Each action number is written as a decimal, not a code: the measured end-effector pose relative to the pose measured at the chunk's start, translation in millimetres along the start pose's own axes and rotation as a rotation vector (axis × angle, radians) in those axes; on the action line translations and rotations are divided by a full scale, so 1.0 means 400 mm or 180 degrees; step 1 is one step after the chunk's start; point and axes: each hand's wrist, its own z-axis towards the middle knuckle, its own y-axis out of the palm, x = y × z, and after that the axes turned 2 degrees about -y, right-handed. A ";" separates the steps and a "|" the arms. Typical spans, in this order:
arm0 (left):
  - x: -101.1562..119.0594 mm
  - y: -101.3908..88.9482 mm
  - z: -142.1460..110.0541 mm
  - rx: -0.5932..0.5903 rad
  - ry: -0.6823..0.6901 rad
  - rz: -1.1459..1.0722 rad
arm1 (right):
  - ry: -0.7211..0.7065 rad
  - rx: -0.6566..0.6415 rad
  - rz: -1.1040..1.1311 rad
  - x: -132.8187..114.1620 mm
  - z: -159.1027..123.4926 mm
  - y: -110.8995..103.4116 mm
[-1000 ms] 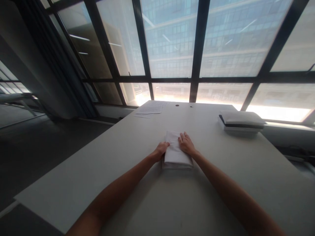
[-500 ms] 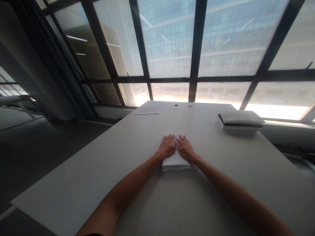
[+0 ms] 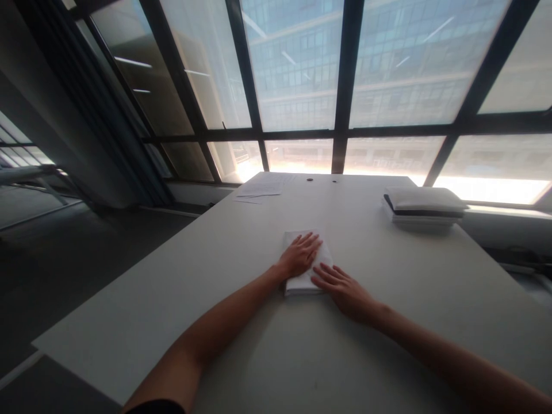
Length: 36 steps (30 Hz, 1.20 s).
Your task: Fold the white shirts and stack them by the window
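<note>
A folded white cloth [image 3: 302,284] lies as a flat, layered bundle on the white table [image 3: 241,253]. My left hand [image 3: 301,254] rests flat across its upper part, fingers stretched out toward the right. Lower down, my right hand [image 3: 345,290] touches the bundle's near right side with its fingertips, fingers extended, the palm off to the right of it. Both hands are open and neither grips anything. Part of the cloth is covered by the left hand.
Toward the far right edge stands a stack of folded white and dark items [image 3: 425,204]. Several paper sheets [image 3: 261,188] lie at the far left. Two small dark holes mark the tabletop's far end, below large windows [image 3: 297,69]. A dark curtain [image 3: 99,115] hangs left.
My right hand has slid nearer and to the right, down to the bundle's near right side. My left hand has shifted a little right across the cloth.
</note>
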 end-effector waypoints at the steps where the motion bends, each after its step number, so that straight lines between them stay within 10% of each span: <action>1: 0.013 -0.006 -0.005 -0.0175 0.0257 0.0003 | -0.0049 0.0028 -0.0006 0.013 -0.006 -0.003; 10: 0.116 -0.056 -0.010 -0.1107 0.0514 -0.0123 | 0.0293 0.0353 -0.0187 0.213 -0.061 -0.096; 15: 0.058 -0.039 0.040 -0.0636 0.0094 -0.0152 | 0.2182 0.0919 0.0116 0.120 0.102 -0.096; 21: 0.041 0.047 -0.003 -0.0462 0.0039 0.0092 | 0.2305 0.0976 0.0302 -0.025 0.253 0.018; 36: -0.109 0.016 -0.035 -0.0883 -0.1257 -0.0216 | 0.3103 0.0641 -0.0034 0.111 0.028 0.034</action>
